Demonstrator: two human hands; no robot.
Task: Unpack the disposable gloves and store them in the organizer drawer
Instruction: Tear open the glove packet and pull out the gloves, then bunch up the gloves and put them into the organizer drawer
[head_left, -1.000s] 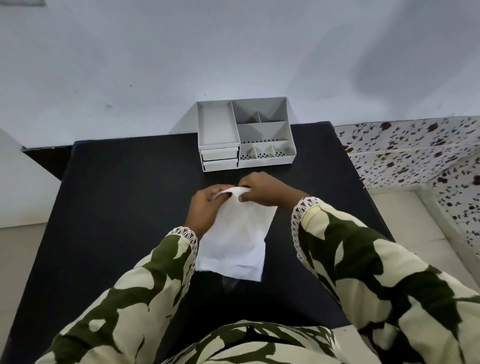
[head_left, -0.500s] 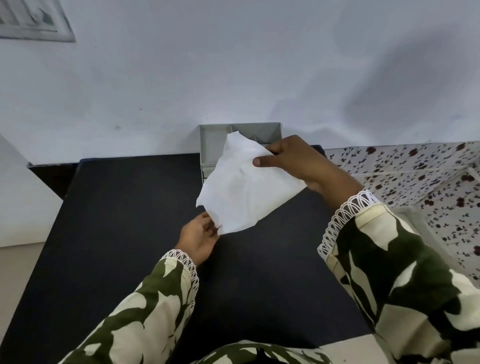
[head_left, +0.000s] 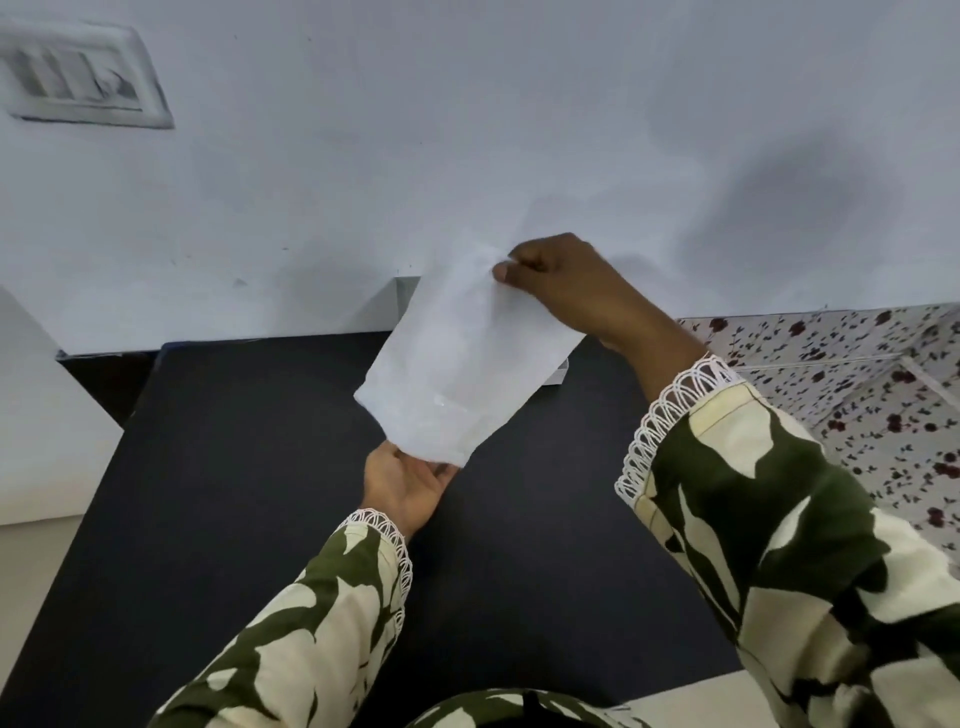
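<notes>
A white packet of disposable gloves (head_left: 460, 358) hangs tilted in the air above the black table (head_left: 234, 467). My right hand (head_left: 566, 280) pinches its upper corner, held high near the wall. My left hand (head_left: 408, 480) lies palm up just under the packet's lower end, fingers apart, touching the bottom edge. The grey organizer (head_left: 406, 293) stands at the table's far edge and is almost wholly hidden behind the packet; only a top-left corner and a bit of its base show.
A pale wall rises behind the table with a switch plate (head_left: 78, 83) at upper left. A flower-patterned surface (head_left: 857, 374) lies to the right. A white block (head_left: 41, 426) stands at the left.
The packet was lifted off the table by my right hand and raised higher toward the wall. My left hand let go of its top and now sits open beneath its lower end.
</notes>
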